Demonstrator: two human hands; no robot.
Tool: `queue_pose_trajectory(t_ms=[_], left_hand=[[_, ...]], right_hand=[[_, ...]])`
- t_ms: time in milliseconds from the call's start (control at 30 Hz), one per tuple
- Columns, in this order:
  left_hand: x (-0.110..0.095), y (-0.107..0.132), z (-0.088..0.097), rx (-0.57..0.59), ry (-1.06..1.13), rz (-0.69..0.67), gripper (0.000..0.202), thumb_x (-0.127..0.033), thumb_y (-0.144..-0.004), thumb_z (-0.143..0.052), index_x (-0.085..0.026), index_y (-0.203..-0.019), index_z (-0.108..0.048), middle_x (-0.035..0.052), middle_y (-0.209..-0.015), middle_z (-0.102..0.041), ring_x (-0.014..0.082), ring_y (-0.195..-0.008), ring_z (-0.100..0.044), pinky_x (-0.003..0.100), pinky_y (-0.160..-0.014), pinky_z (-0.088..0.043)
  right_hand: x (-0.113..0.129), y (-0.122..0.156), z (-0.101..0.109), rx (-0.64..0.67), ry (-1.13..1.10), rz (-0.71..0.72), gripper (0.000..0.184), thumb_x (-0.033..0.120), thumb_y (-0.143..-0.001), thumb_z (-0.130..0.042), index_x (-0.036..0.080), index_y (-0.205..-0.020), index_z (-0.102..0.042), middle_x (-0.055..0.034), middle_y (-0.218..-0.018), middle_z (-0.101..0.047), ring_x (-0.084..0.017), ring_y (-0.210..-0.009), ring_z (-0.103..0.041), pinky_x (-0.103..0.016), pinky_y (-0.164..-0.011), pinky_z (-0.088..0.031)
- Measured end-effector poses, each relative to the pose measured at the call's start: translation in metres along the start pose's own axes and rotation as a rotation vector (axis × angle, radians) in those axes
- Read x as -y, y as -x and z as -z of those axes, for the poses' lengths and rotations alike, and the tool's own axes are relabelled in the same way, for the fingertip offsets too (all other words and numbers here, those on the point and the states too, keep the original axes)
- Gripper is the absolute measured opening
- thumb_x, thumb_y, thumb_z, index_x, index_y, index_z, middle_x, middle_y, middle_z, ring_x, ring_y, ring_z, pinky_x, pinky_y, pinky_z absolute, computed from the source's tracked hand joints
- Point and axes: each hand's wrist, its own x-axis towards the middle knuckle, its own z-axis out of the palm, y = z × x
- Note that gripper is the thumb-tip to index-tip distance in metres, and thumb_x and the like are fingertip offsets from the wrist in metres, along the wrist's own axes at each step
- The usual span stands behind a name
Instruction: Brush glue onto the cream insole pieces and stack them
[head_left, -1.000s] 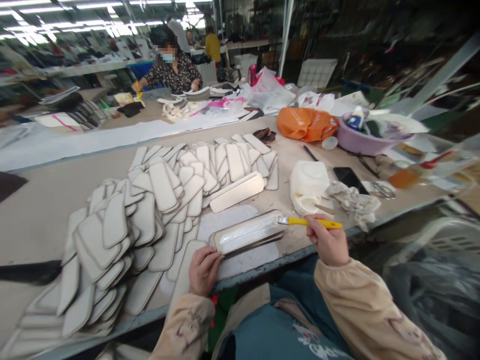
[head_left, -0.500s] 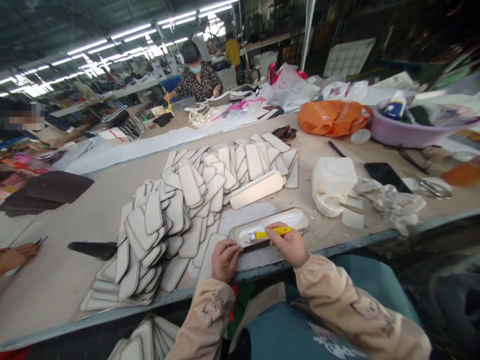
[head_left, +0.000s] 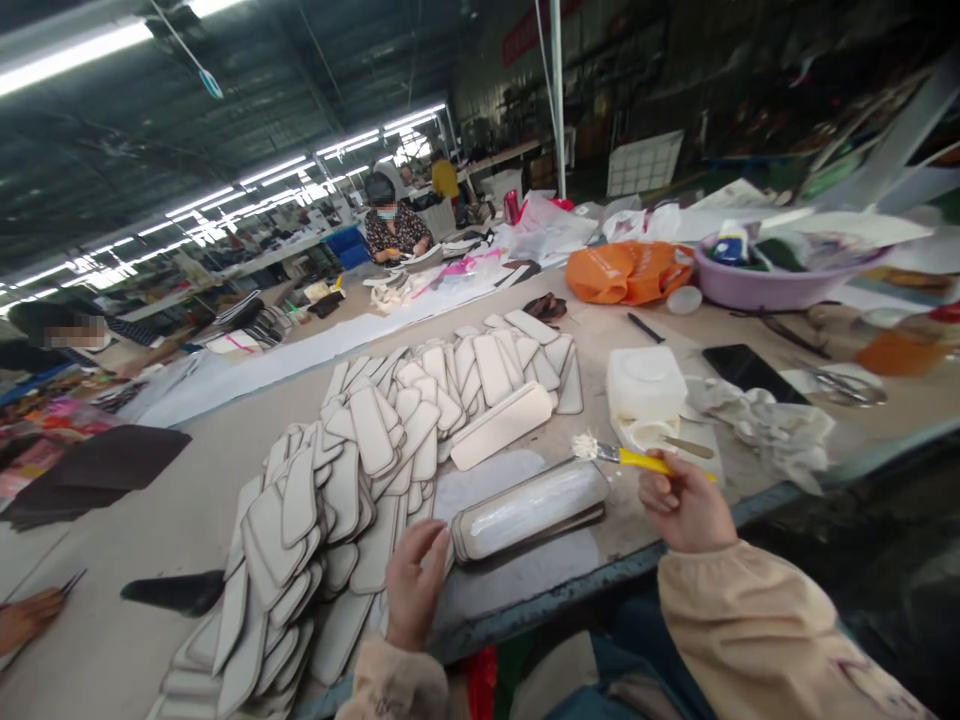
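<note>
A long rounded white piece, wet and shiny on top, lies on a small stack near the table's front edge. My left hand rests at its left end, fingers bent down against the end of the stack. My right hand is closed on a yellow-handled brush, held just right of the piece with white bristles lifted off the surface and pointing left. A white tub of glue with a stick in it stands behind the brush. A big overlapping heap of similar white pieces spreads to the left.
A crumpled rag, a black phone, scissors, a purple basin and an orange bag sit at the right. Dark sheets lie at far left. Another person's hand shows at the lower left; other people work at farther tables.
My right hand drew the brush off the piece's left part and out past its right end, bristles now raised. The piece's top looks coated. The camera tilted upward.
</note>
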Motion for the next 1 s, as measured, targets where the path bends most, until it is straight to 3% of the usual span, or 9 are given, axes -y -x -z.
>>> queue_pose_trajectory(t_ms=[133,200,267,400,533,633,767,900,1000], left_hand=[[0.001,-0.062,-0.001,-0.012,-0.083,0.050,0.025,-0.040,-0.081,-0.061,-0.018,-0.090,-0.069,0.0049,-0.088,-0.069,0.0172,-0.079,-0.065,0.029,-0.072,-0.054],[0.008,-0.090,-0.016,0.012,-0.225,-0.002,0.025,-0.040,-0.079,-0.062,-0.019,-0.090,-0.069,0.0052,-0.089,-0.068,0.0181,-0.083,-0.064,0.030,-0.076,-0.052],[0.019,-0.109,-0.038,0.107,-0.418,-0.053,0.025,-0.039,-0.078,-0.064,-0.019,-0.092,-0.069,0.0061,-0.094,-0.068,0.0200,-0.088,-0.063,0.031,-0.079,-0.049],[0.042,-0.124,-0.075,0.232,-0.629,-0.074,0.025,-0.038,-0.077,-0.064,-0.019,-0.093,-0.069,0.0083,-0.097,-0.068,0.0225,-0.088,-0.063,0.031,-0.073,-0.046],[0.057,-0.124,-0.086,0.218,-0.643,-0.048,0.019,-0.034,-0.079,-0.061,-0.017,-0.083,-0.068,0.0076,-0.080,-0.067,0.0210,-0.070,-0.062,0.031,-0.062,-0.043],[0.061,-0.122,-0.085,0.192,-0.637,-0.063,0.019,-0.035,-0.081,-0.059,-0.018,-0.078,-0.067,0.0070,-0.077,-0.066,0.0207,-0.069,-0.061,0.031,-0.063,-0.043],[0.055,-0.122,-0.074,0.180,-0.598,-0.140,0.021,-0.038,-0.080,-0.059,-0.019,-0.074,-0.065,0.0076,-0.089,-0.066,0.0204,-0.084,-0.062,0.031,-0.076,-0.046],[0.036,-0.125,-0.043,0.192,-0.458,-0.298,0.022,-0.038,-0.084,-0.055,-0.019,-0.074,-0.061,0.0055,-0.086,-0.068,0.0193,-0.085,-0.063,0.030,-0.080,-0.048],[0.015,-0.124,-0.008,0.269,-0.363,-0.343,0.021,-0.038,-0.085,-0.054,-0.020,-0.075,-0.060,0.0020,-0.084,-0.070,0.0155,-0.077,-0.066,0.024,-0.071,-0.050]], right_hand=[[0.004,-0.004,0.004,0.091,-0.134,-0.045,0.014,0.034,-0.078,-0.058,0.021,-0.079,-0.060,0.0059,-0.049,-0.035,-0.006,-0.038,-0.019,-0.019,-0.033,-0.019],[0.004,-0.006,0.005,0.113,-0.215,-0.088,0.013,0.033,-0.078,-0.059,0.020,-0.079,-0.061,0.0051,-0.049,-0.038,-0.006,-0.039,-0.022,-0.017,-0.034,-0.023],[0.004,-0.007,0.006,0.116,-0.272,-0.113,0.014,0.032,-0.079,-0.058,0.019,-0.080,-0.063,0.0043,-0.048,-0.041,-0.005,-0.039,-0.025,-0.015,-0.035,-0.025],[0.008,-0.009,0.013,0.095,-0.333,-0.091,0.016,0.030,-0.083,-0.055,0.017,-0.082,-0.064,0.0036,-0.048,-0.044,-0.004,-0.039,-0.026,-0.013,-0.034,-0.025],[0.014,-0.012,0.020,0.071,-0.369,-0.070,0.017,0.029,-0.083,-0.055,0.016,-0.082,-0.065,0.0038,-0.047,-0.044,-0.003,-0.038,-0.026,-0.013,-0.034,-0.024],[0.016,-0.013,0.021,0.061,-0.353,-0.066,0.016,0.029,-0.080,-0.057,0.016,-0.081,-0.065,0.0040,-0.046,-0.044,-0.003,-0.038,-0.026,-0.013,-0.034,-0.023],[0.017,-0.013,0.018,0.069,-0.307,-0.039,0.015,0.031,-0.079,-0.059,0.017,-0.080,-0.064,0.0044,-0.046,-0.043,-0.004,-0.038,-0.027,-0.013,-0.034,-0.022],[0.012,-0.011,0.016,0.119,-0.193,0.079,0.016,0.036,-0.081,-0.060,0.021,-0.085,-0.064,0.0037,-0.050,-0.050,-0.005,-0.038,-0.032,-0.015,-0.036,-0.026],[0.005,-0.006,0.015,0.136,0.000,0.271,0.019,0.038,-0.085,-0.059,0.025,-0.098,-0.063,-0.0004,-0.067,-0.064,-0.008,-0.049,-0.051,-0.019,-0.044,-0.041]])
